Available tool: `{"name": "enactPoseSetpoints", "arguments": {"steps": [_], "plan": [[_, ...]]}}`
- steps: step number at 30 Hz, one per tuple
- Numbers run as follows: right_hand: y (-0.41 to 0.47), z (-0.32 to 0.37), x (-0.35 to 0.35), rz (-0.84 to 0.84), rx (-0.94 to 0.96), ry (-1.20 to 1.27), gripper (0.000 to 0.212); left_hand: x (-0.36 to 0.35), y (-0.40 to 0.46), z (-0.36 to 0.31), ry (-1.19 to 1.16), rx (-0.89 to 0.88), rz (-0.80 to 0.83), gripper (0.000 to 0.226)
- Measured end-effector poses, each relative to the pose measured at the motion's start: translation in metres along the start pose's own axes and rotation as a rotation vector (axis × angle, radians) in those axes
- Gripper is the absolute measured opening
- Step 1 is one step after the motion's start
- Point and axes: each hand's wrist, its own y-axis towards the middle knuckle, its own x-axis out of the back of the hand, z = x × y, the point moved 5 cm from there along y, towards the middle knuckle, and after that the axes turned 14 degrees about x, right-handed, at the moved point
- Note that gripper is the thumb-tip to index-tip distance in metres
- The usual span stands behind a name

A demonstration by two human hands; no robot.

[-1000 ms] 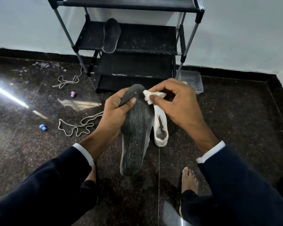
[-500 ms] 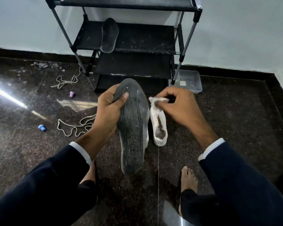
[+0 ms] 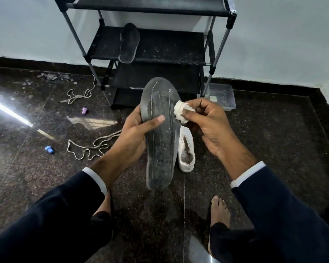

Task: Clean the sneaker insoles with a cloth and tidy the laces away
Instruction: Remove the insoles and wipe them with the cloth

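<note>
Sneaker (image 3: 186,149) half-hidden behind insole (image 3: 160,133) — interior unclear.

Cloth (image 3: 181,112) back against insole (image 3: 160,133) edge — rewadded.

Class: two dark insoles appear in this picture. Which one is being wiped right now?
The insole in the left hand, the held insole: the cloth touches its right edge. The other insole lies untouched on the shoe rack.

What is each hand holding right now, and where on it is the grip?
The left hand grips the dark insole at its left edge near mid-length, thumb across its face. The right hand pinches the bunched white cloth in its fingertips.
</note>
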Motion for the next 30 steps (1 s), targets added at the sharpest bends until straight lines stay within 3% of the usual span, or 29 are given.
{"name": "enactPoseSetpoints", "arguments": {"steps": [2,4,8,11,18,25,30], "plan": [[-0.001,-0.001,0.0,-0.023,-0.032,0.075,0.014,-0.004,-0.001,0.004,0.079,-0.03,-0.007,0.05],[0.0,0.001,0.001,-0.022,0.028,-0.043,0.013,-0.005,0.0,0.004,0.086,-0.067,-0.007,0.051],[0.001,0.024,0.005,-0.007,0.36,-0.573,0.012,0.0,0.003,0.003,0.11,-0.095,-0.054,0.045],[-0.005,0.043,0.0,0.01,0.588,-0.648,0.013,0.0,0.003,0.006,0.132,-0.088,-0.075,0.047],[-0.028,0.032,-0.047,0.421,0.956,-0.956,0.017,-0.017,-0.001,0.012,0.112,-0.108,0.103,0.061],[-0.015,0.036,-0.028,0.298,0.965,-1.053,0.016,-0.014,0.0,0.012,0.162,-0.085,0.107,0.061],[-0.002,0.044,-0.001,0.032,0.739,-0.773,0.016,-0.011,0.001,0.015,0.194,-0.075,0.028,0.064]]}}
